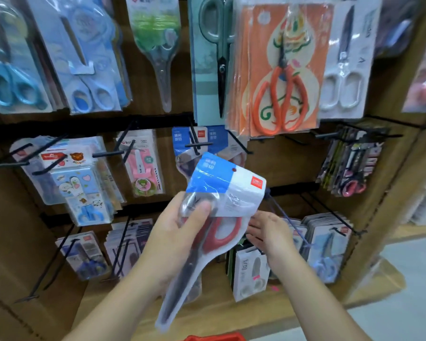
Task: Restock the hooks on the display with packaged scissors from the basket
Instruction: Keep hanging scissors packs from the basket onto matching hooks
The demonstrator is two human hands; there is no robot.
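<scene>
My left hand [180, 232] grips a stack of packaged scissors [217, 193] with red handles, dark blades and a blue-and-white header card, tilted with the blades pointing down toward me. Just right of the packs, my right hand [268, 232] hovers with fingers apart and nothing in it. A matching blue-and-white pack [204, 139] hangs on a black hook [197, 145] directly behind the held stack. A red basket rim [214, 337] shows at the bottom edge.
The wooden display board [288, 163] carries many black hooks with other scissors: orange packs [278, 70], blue ones [17, 77], pink [145, 166], cartoon packs [84, 185]. A bare hook [290, 220] juts out by my right hand. A wooden frame [389, 183] bounds the right side.
</scene>
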